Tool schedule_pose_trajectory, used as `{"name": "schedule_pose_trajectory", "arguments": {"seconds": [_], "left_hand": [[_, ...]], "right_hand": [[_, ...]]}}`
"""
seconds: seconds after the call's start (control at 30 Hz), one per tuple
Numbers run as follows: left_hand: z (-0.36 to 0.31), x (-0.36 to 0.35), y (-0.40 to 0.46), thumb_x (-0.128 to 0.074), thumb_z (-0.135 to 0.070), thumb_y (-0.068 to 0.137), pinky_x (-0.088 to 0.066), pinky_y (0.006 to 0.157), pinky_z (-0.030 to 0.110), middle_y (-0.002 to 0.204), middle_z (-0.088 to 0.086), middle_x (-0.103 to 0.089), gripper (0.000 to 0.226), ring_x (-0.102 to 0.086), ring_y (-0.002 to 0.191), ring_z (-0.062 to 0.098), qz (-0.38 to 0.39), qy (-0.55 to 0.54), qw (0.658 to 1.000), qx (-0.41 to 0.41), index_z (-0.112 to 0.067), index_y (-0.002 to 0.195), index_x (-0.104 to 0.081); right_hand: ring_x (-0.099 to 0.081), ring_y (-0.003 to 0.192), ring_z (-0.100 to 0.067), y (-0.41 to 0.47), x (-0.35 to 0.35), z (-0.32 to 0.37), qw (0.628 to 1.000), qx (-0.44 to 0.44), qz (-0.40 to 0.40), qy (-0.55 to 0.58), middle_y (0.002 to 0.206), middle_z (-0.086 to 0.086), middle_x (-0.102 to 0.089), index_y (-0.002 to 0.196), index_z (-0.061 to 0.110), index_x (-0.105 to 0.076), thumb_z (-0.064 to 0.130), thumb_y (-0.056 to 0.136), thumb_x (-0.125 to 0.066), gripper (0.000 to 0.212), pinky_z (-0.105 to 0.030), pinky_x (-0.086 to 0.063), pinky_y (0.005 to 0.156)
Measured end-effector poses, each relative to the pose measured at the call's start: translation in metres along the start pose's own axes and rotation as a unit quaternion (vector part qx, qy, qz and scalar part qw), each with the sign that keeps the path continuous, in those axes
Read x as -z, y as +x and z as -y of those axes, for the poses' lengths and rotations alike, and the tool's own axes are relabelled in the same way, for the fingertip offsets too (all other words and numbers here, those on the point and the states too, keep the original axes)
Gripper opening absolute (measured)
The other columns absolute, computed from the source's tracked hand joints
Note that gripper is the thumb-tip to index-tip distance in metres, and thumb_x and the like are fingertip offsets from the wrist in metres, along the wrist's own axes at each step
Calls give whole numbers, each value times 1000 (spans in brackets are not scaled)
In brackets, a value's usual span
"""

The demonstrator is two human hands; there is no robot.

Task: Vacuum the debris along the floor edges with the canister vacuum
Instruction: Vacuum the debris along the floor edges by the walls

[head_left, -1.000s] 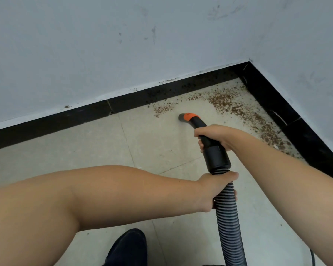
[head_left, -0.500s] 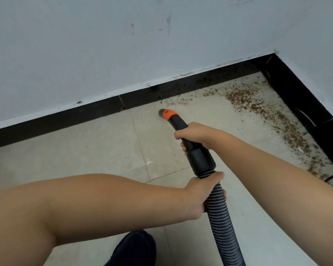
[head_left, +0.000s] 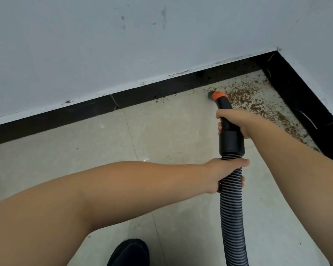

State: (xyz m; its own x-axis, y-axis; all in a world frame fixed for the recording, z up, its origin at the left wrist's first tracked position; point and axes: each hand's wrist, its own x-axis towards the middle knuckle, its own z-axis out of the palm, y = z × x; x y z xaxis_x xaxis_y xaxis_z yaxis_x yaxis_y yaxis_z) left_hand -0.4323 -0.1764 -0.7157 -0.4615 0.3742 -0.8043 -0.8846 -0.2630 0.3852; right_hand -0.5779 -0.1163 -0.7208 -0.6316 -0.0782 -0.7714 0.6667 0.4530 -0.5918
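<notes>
Nozzle is down on the floor right at the edge of the debris, just short of the black baseboard along the back wall. It's got an orange collar near the tip, then a curved black tube running back to a fat black cuff, and the ribbed hose carries on from there down out of the bottom of the shot. No canister in view, just the hose end.

Right hand has a closed grip round the black tube just above the cuff, fingers wrapped right round it. Left hand is gripping the hose just below the cuff, thumb over the top, fingertips poking out the far side. So both hands are on it, close together, one either side of the cuff.

The debris is brown crumbly stuff, thickest to the right of the nozzle and trailing along the baseboard of the right-hand wall towards the near side. A few specks sit along the back baseboard left of the nozzle too, plus some on the baseboard's top edge.

Floor is pale tile with grout lines. A dark shoe pokes in at the bottom. Wall has a few grey scuffs up top.
</notes>
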Motion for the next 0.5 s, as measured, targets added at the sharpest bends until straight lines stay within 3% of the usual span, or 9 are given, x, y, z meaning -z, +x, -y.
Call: {"name": "schedule_pose_trajectory", "arguments": {"seconds": [0.3, 0.5], "left_hand": [[-11, 11, 6, -69, -25, 87, -51, 46, 20, 66, 7, -58, 22, -56, 49, 16, -46, -37, 998, -11, -12, 83, -51], [-7, 20, -1, -68, -26, 87, -51, 53, 24, 68, 7, -59, 22, -57, 54, 17, -61, -44, 997, -17, -13, 84, -50]], "right_hand": [[-59, 46, -18, 12, -13, 12, 1000, 13, 15, 13, 62, -7, -61, 105, 6, -50, 13, 83, -61, 25, -35, -56, 65], [-59, 46, -18, 11, -30, 15, 999, 24, 37, -9, 60, -7, -61, 104, 6, -50, 13, 84, -60, 24, -34, -57, 61]]}}
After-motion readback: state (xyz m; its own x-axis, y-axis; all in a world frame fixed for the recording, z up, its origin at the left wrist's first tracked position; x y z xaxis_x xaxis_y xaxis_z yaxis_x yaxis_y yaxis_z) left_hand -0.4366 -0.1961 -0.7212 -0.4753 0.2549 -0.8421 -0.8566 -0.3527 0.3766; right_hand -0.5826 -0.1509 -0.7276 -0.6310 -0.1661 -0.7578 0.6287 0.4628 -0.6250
